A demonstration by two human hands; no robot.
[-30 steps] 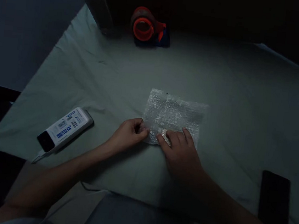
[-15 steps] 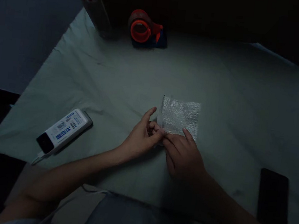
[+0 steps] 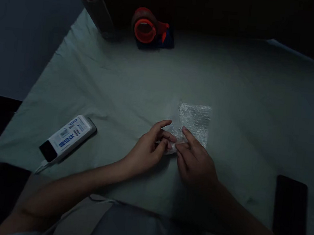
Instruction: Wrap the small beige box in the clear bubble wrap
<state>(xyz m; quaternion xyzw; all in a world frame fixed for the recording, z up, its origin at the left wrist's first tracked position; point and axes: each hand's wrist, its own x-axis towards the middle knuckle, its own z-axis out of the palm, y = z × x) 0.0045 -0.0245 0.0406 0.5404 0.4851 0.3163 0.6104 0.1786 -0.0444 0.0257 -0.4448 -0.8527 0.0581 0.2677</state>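
Note:
A small, shiny, clear piece of bubble wrap (image 3: 195, 119) lies on the cloth in front of me; whether it is a pouch or a loose sheet I cannot tell. My left hand (image 3: 154, 144) pinches its near left corner between thumb and fingers, the forefinger raised above. The near edge is held by my right hand (image 3: 196, 159), its fingertips closed together and its forefinger resting on top of the wrap. Both hands' fingertips almost meet, and the crumpled plastic between them is partly hidden.
An orange and blue tape dispenser (image 3: 155, 31) stands at the back. To the left lies a white power bank (image 3: 69, 136) with a cable attached. A black phone (image 3: 290, 210) rests at the right. The pale green tablecloth (image 3: 116, 79) has wrinkles.
The fingertips have parted slightly. My right forefinger has come inward onto the wrap, and the wrap's left part now looks more folded. My view has shifted a little.

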